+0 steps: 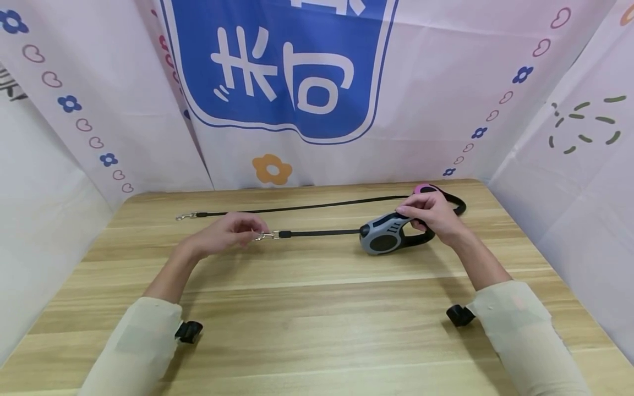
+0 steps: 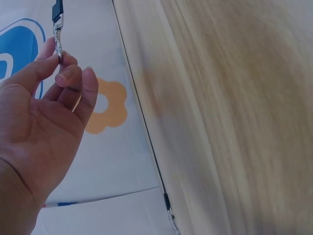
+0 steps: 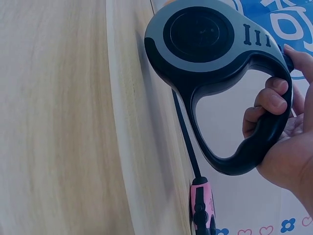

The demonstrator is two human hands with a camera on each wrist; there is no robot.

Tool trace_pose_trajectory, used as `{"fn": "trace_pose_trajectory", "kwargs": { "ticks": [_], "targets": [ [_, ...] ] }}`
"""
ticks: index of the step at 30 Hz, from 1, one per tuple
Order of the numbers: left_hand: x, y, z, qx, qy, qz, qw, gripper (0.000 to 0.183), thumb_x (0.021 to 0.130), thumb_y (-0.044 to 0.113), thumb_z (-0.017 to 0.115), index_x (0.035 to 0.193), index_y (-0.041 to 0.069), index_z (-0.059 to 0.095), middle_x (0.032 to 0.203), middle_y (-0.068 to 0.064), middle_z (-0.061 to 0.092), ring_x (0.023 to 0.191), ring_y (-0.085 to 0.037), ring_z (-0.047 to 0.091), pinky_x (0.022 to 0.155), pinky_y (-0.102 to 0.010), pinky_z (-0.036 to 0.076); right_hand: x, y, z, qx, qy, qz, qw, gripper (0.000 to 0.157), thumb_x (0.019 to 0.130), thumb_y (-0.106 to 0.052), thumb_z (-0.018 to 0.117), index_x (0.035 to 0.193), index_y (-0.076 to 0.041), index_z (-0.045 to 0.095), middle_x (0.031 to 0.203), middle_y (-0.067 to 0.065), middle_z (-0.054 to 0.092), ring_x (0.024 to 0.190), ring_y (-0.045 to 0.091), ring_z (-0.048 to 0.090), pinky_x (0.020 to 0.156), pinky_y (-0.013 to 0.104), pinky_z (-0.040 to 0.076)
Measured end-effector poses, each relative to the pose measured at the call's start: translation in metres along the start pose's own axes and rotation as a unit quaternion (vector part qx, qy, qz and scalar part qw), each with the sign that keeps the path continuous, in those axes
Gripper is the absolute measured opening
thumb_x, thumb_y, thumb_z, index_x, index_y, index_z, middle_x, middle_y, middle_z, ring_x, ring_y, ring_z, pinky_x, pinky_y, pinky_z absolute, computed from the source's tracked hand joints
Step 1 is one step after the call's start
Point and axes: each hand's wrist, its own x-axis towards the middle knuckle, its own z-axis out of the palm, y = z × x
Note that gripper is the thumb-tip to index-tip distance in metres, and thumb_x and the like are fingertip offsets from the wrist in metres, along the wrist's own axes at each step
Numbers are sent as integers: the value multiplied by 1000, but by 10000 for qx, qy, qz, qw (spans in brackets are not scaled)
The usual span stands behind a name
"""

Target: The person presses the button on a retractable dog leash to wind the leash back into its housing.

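My right hand [image 1: 432, 215] grips the black handle of a grey retractable dog leash [image 1: 383, 237], fingers curled through the loop in the right wrist view and thumb at the button on top. From its nozzle a black strap [image 1: 324, 233] runs straight to the left. At the strap's end is a silver snap hook [image 2: 58, 44], which my left hand [image 1: 230, 234] pinches between thumb and fingertips. The other left fingers are loosely bent. Strap and leash body are held above the wooden table.
Behind, a pink retractable leash [image 3: 202, 203] lies near the table's back right. Its black strap [image 1: 307, 207] stretches left across the table [image 1: 307, 330] to another silver snap hook [image 1: 186, 216]. White printed cloth walls [image 1: 446, 99] rise at the back and both sides.
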Motion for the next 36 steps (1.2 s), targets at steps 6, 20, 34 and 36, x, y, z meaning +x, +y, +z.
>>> {"fn": "trace_pose_trajectory", "kwargs": {
  "ticks": [6,20,34,36],
  "targets": [
    [3,2,2,-11,-17,18,10000,19,104,-2,54,118,-2,68,114,-31,62,81,-31,56,70,-35,54,2,0,3,78,-40,-64,9999,27,97,7,64,89,-13,80,70,-3,68,51,6,49,46,20,41],
    [13,8,5,107,-52,71,9999,20,104,0,54,118,0,69,113,-27,64,84,-35,55,68,-34,51,3,-2,7,45,-4,11,10000,25,98,5,64,89,-13,80,69,-3,67,51,7,48,47,20,41],
    [16,13,7,101,-129,121,9998,21,104,-2,53,119,-1,67,111,-29,61,79,-24,53,70,-34,52,3,-2,11,133,-59,25,9999,26,98,5,63,89,-12,80,69,-2,67,51,7,47,47,21,40],
    [16,13,7,73,-150,115,9998,21,104,-2,53,120,-1,67,110,-30,61,79,-25,52,70,-34,52,3,-2,11,124,-66,40,9999,26,98,5,63,89,-12,80,68,-2,66,51,8,47,46,22,40]
  ]
}}
